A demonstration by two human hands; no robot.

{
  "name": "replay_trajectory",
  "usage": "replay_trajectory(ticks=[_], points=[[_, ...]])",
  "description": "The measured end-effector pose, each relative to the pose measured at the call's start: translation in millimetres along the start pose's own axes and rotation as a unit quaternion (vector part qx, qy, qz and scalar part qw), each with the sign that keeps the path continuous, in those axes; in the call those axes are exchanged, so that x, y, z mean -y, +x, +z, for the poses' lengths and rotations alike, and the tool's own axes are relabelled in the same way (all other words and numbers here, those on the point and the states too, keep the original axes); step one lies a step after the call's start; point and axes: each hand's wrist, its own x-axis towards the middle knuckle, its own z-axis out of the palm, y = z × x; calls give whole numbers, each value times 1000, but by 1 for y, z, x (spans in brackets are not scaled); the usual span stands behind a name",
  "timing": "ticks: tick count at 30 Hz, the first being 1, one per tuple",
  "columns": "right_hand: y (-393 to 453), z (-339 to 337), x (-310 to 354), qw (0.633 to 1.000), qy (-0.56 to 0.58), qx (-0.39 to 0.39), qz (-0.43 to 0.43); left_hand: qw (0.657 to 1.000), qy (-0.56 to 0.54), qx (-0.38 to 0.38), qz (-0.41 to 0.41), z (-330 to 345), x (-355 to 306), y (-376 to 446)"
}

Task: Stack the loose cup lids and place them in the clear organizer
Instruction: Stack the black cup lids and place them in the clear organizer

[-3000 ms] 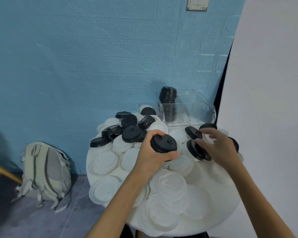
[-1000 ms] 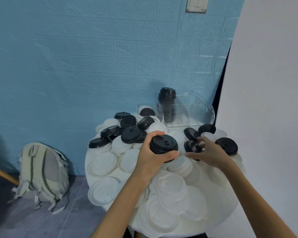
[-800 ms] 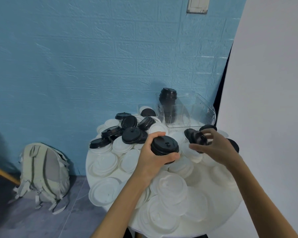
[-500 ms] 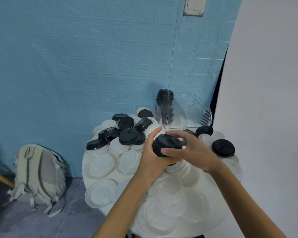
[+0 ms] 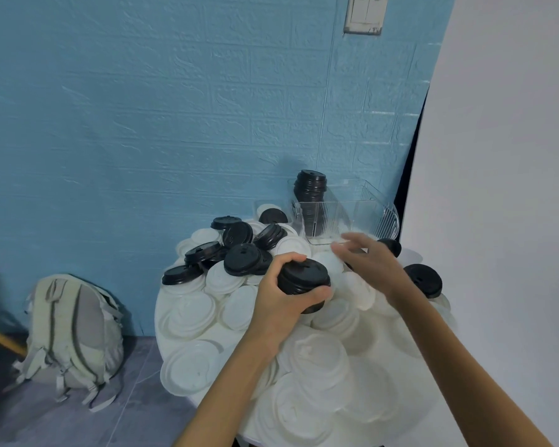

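Observation:
My left hand (image 5: 279, 303) grips a short stack of black lids (image 5: 304, 279) above the middle of the round table. To its right my right hand (image 5: 373, 267) hovers with its fingers spread and nothing in it, reaching toward the table's back right. A clear organizer (image 5: 352, 217) stands at the back, with a tall stack of black lids (image 5: 309, 185) in its left end. Loose black lids (image 5: 242, 258) lie in a heap at the back left, and one black lid (image 5: 423, 279) sits at the right. White lids (image 5: 191, 312) cover the table.
The small round table (image 5: 410, 424) is crowded to its edges with lids. A blue brick-pattern wall rises behind it and a white panel stands close on the right. A grey backpack (image 5: 73, 330) leans on the floor at the left.
My right hand brought a black lid onto the stack in my left hand, let it go, and has moved away to the right, empty.

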Motion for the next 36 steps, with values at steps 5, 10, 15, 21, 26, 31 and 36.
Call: replay_trajectory(ticks=[5,10,15,21,26,31,36], points=[[51,-10,-42,960,-259,-68,88,1000,-7,-5,-7,0,0,2],[65,2,-60,943,-311,-45,111,1000,-10,-6,-13,3,3,3],[59,4,-53,956,-271,-77,86,1000,-17,1,-20,-1,2,3],[13,4,-1,989,-43,-131,-58,1000,-23,-5,-21,0,0,1],[-31,26,34,989,68,-4,-130,999,-40,2,-10,6,-6,-1],[-38,41,34,989,54,60,-126,999,-40,-4,-10,8,-9,-2],[-38,47,33,977,158,118,-82,999,-31,-25,6,6,-9,-3]])
